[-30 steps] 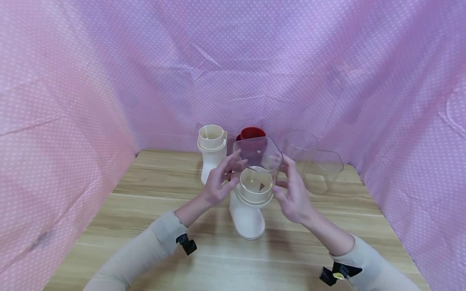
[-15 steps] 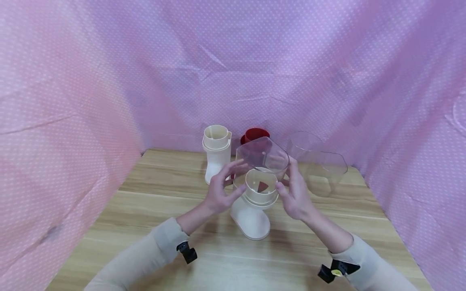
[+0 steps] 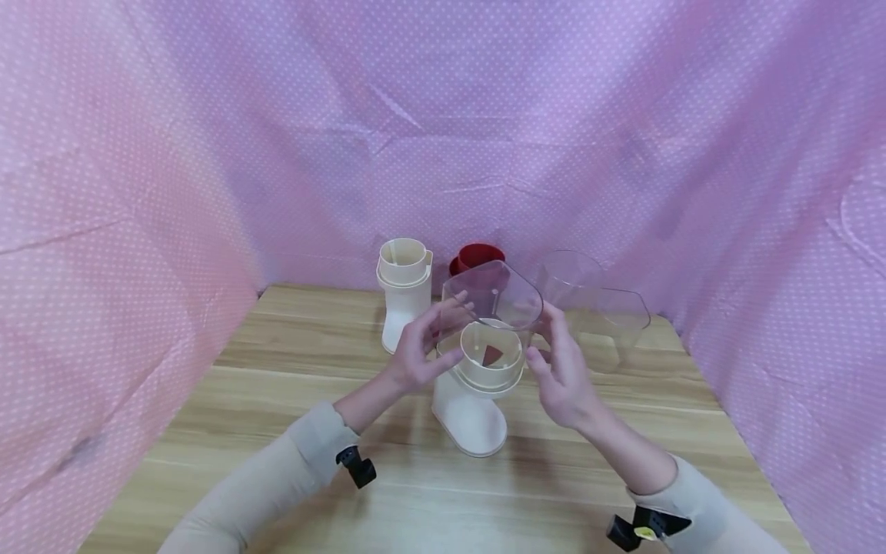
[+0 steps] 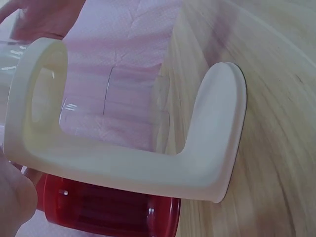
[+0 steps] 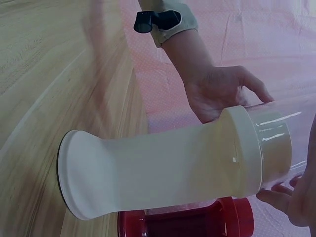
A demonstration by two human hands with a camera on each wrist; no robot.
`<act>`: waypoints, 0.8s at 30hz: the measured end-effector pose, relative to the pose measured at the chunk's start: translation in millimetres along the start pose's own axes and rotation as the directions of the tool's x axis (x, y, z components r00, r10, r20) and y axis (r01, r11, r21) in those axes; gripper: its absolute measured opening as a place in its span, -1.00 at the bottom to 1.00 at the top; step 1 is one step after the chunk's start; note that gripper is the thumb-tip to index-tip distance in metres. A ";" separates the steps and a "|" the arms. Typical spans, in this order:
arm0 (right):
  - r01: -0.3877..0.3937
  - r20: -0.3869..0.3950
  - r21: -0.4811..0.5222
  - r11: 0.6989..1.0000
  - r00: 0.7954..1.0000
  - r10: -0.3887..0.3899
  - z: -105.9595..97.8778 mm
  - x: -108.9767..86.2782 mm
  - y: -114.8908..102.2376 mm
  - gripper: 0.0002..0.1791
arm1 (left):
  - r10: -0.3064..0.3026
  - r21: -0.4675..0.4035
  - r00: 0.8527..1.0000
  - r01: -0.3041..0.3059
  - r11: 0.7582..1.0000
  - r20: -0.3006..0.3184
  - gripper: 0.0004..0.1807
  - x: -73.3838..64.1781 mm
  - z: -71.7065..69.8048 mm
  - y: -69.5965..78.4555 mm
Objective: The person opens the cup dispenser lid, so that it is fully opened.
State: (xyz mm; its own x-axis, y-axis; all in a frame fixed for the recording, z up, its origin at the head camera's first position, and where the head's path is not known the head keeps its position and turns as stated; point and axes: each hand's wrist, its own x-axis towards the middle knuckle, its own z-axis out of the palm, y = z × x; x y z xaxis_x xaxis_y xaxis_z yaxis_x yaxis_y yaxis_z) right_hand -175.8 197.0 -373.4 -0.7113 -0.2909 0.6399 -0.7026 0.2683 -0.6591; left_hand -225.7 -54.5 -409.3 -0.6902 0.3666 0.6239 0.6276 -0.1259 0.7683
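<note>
In the head view, my left hand (image 3: 422,350) and right hand (image 3: 564,377) hold a clear plastic container (image 3: 522,296) from both sides, fingers curved about its walls. Its rounded, angular rim faces up. The container's lower end is around the round collar (image 5: 276,150) of a cream stand (image 3: 477,423); a reddish wedge shows inside that collar. The stand is upright on the table, with a flat, rounded foot (image 4: 219,106) and an opening near its top. In the right wrist view, the right hand's fingers show partly at the edge.
Behind stand a second cream stand (image 3: 404,300) at left and a red stand (image 3: 481,258), partly hidden by the held container. Two more clear containers (image 3: 623,308) are at the back right. A pink dotted cloth (image 3: 443,154) encloses the wood table (image 3: 311,327).
The clear container has turned slightly between my hands, its rim corners shifting. The reddish wedge inside the collar looks larger and further left. The cream stand stays in nearly the same place.
</note>
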 end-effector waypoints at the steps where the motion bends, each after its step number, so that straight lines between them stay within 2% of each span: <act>1: 0.001 0.004 0.008 1.000 1.000 -0.001 1.4 0.9 0.4 -0.39 | 0.002 0.005 1.000 -0.002 1.000 -0.002 -0.24 -0.6 0.0 0.1; 5: 0.030 -0.013 0.022 0.999 0.999 -0.030 6.7 5.2 4.3 -0.36 | -0.014 0.049 0.999 0.016 0.999 -0.041 -0.25 -3.2 0.5 3.2; 8: 0.051 -0.036 0.024 0.998 0.998 -0.050 10.5 9.0 8.1 -0.30 | -0.052 0.082 0.994 0.060 0.995 -0.093 -0.25 -5.7 1.0 6.9; 14: 0.084 -0.058 -0.007 0.996 0.995 -0.085 18.3 16.7 13.1 -0.09 | -0.125 0.132 0.972 0.153 0.979 -0.200 -0.23 -12.1 5.5 15.9; 17: 0.099 -0.067 -0.012 0.995 0.993 -0.100 18.3 19.2 14.4 -0.08 | -0.147 0.165 0.964 0.186 0.969 -0.223 -0.20 -11.5 7.2 17.3; 20: 0.102 -0.060 -0.007 0.995 0.993 -0.103 14.7 19.4 16.2 -0.12 | -0.164 0.180 0.966 0.200 0.963 -0.199 -0.13 -6.7 4.1 12.7; 22: 0.083 -0.044 0.001 0.997 0.996 -0.083 11.6 18.5 16.5 -0.14 | -0.174 0.174 0.974 0.198 0.964 -0.145 -0.05 -3.0 -0.9 7.1; 24: 0.061 -0.029 0.010 0.998 0.998 -0.061 9.0 17.1 16.1 -0.16 | -0.178 0.138 0.982 0.185 0.973 -0.060 -0.01 -0.1 -7.3 0.6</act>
State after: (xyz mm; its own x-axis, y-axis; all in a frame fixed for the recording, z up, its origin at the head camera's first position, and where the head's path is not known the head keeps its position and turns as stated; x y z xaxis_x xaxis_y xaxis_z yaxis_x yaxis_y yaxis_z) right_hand -199.1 188.1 -376.7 -0.6673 -0.2799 0.6901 -0.7447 0.2409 -0.6224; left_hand -227.9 -61.4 -407.9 -0.8115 0.3268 0.4843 0.5326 0.0729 0.8432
